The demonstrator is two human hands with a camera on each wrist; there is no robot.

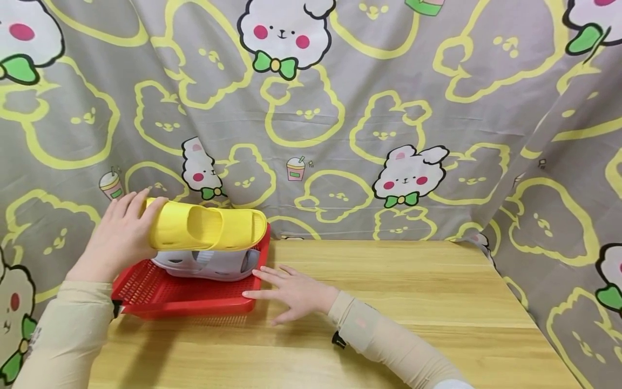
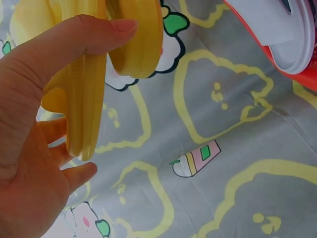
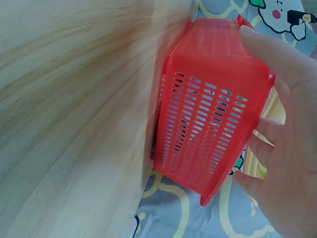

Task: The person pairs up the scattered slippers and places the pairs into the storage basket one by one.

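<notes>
My left hand (image 1: 116, 237) grips a pair of yellow slippers (image 1: 172, 219) by one end, above the red basket (image 1: 194, 309). In the left wrist view the two yellow slippers (image 2: 89, 109) lie sole against sole, with the thumb on one side and fingers on the other. Light grey slippers (image 1: 218, 266) sit in the back part of the basket, partly hidden under the yellow pair. My right hand (image 1: 298, 292) is at the basket's right side, its fingers spread and fingertips at the rim. The right wrist view shows the slotted basket wall (image 3: 203, 116) beside the thumb and fingers.
The basket stands at the left of a wooden table (image 1: 389, 302). Behind the table hangs a grey curtain (image 1: 335, 162) with cartoon figures, which also continues along both sides.
</notes>
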